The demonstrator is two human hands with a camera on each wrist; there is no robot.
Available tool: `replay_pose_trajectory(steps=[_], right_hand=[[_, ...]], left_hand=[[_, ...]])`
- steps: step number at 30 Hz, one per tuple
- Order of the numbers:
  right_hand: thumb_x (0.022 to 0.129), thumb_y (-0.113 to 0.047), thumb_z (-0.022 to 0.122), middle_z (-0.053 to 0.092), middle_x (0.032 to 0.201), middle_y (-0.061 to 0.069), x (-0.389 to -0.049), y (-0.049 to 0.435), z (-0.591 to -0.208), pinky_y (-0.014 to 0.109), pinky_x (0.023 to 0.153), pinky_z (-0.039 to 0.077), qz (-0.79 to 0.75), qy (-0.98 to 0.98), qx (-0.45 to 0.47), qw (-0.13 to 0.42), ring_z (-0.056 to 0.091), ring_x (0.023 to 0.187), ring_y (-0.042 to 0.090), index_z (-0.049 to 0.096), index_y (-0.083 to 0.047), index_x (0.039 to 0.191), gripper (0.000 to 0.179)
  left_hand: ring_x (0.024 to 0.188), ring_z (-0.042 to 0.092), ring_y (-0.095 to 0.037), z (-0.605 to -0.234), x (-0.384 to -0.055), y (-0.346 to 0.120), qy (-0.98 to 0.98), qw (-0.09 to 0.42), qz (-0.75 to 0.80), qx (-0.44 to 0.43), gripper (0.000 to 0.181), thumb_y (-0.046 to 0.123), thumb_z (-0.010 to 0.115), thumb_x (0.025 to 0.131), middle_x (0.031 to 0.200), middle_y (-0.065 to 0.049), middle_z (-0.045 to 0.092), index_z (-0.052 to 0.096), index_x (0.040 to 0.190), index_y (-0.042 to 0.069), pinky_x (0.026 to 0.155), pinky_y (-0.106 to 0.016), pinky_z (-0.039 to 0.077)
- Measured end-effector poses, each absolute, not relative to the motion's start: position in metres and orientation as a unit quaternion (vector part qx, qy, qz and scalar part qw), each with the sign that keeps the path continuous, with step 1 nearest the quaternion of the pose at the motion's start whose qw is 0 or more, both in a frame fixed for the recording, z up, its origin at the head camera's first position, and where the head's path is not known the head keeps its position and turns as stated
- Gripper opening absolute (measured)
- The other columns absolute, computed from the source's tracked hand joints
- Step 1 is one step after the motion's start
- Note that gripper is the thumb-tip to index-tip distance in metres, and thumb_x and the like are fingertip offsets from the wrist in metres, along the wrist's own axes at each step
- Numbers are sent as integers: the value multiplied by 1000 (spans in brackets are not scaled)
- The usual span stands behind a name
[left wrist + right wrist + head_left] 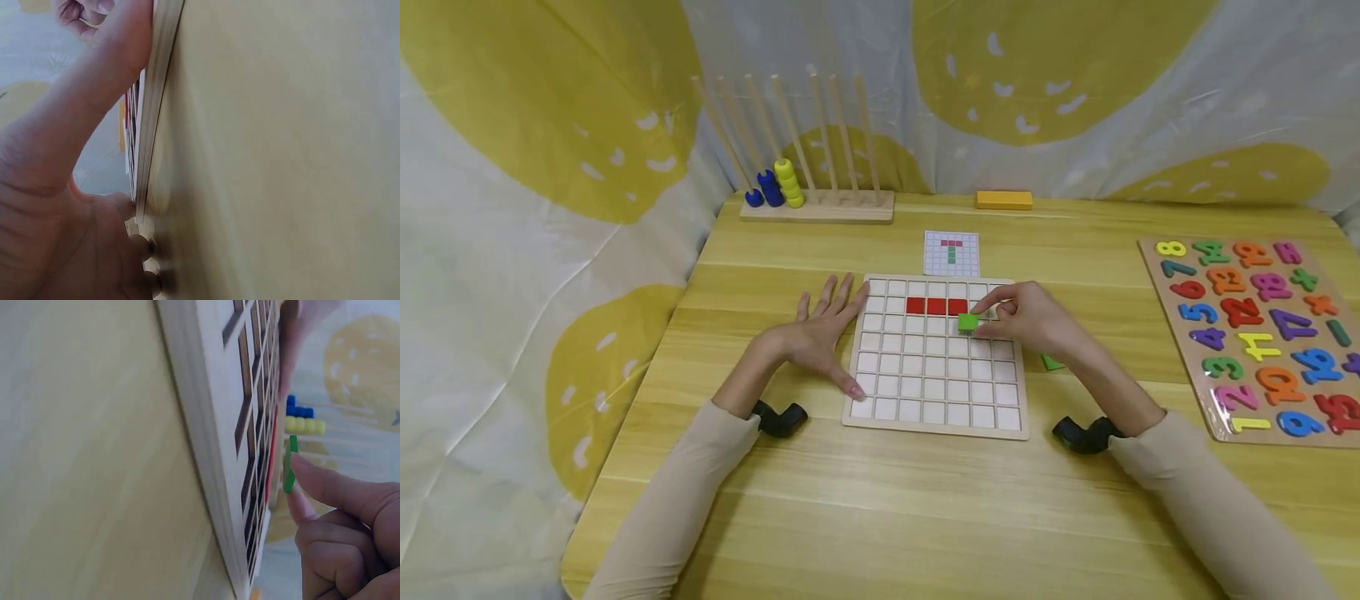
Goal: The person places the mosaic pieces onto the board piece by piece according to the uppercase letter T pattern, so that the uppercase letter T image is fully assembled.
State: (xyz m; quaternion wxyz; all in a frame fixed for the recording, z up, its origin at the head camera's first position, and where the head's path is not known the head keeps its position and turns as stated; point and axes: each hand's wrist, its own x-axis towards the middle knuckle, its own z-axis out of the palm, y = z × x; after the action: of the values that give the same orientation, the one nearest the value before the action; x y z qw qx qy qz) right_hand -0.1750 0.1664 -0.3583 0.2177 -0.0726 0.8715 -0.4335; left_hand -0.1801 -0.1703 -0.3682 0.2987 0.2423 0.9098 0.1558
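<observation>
The right hand (pixel 1026 317) pinches a small green tile (pixel 967 322) between thumb and forefinger; the right wrist view alone reveals its thin edge, raised off the board (pixel 936 427), and the other fingers folded. The left hand (pixel 823 337) holds nothing, fingers spread wide, thumb and forefinger touching the board's left side; only the left wrist view bares its palm and the board's layered edge there. Pale wood frames the board's white square cells. Just beyond the held tile lie three flat red tiles (pixel 936 307) in a row; another green tile (pixel 1052 362) shows partly under the right wrist. Farther from the hands are a printed paper card (pixel 934 262), then a smooth orange block (pixel 1003 200) and a wooden peg stand (pixel 850 213) with rounded blue and yellow beads.
</observation>
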Motion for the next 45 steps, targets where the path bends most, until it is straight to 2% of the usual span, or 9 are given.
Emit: replay_pose_trajectory(steps=[9,21,32,35,40,45], right_hand=[[85,-12,85,32,56,-6,-176,141,-362,26,56,27,-436,869,-84,217,27,56,11,73,-2,108,27],[85,-11,84,33,57,-5,-181,126,-356,27,58,28,-411,879,-78,227,30,58,13,74,-2,107,26],[84,-9,85,50,63,-2,-185,121,-358,26,58,30,-398,884,-72,235,36,59,13,73,0,105,26],[83,-9,86,54,69,-1,-186,120,-358,26,59,31,-395,886,-74,230,37,61,13,74,0,104,26],[82,-12,88,46,72,1,-187,117,-357,29,61,29,-374,899,-74,218,37,65,17,76,-3,104,26],[80,-14,89,39,64,0,-189,116,-357,29,59,28,-363,905,-75,210,37,62,17,78,-5,103,27]], left_hand=[[154,-35,-36,-369,-181,-169,908,302,156,244,156,59,93,66,168,-13,-35,-21,164,18,121,-69,-21],[154,-35,-37,-369,-181,-172,909,300,154,244,157,59,94,65,168,-14,-35,-22,164,17,120,-69,-21],[154,-36,-37,-369,-181,-172,909,300,154,246,157,59,93,65,167,-13,-36,-22,164,18,120,-69,-22],[154,-35,-37,-369,-181,-171,909,299,154,245,157,59,94,66,167,-13,-36,-22,164,18,120,-69,-21],[154,-35,-37,-369,-181,-171,910,299,154,244,157,58,94,66,167,-14,-35,-22,164,17,120,-69,-21],[154,-35,-37,-368,-181,-170,909,300,154,244,157,58,94,66,167,-14,-35,-21,164,17,120,-69,-22]])
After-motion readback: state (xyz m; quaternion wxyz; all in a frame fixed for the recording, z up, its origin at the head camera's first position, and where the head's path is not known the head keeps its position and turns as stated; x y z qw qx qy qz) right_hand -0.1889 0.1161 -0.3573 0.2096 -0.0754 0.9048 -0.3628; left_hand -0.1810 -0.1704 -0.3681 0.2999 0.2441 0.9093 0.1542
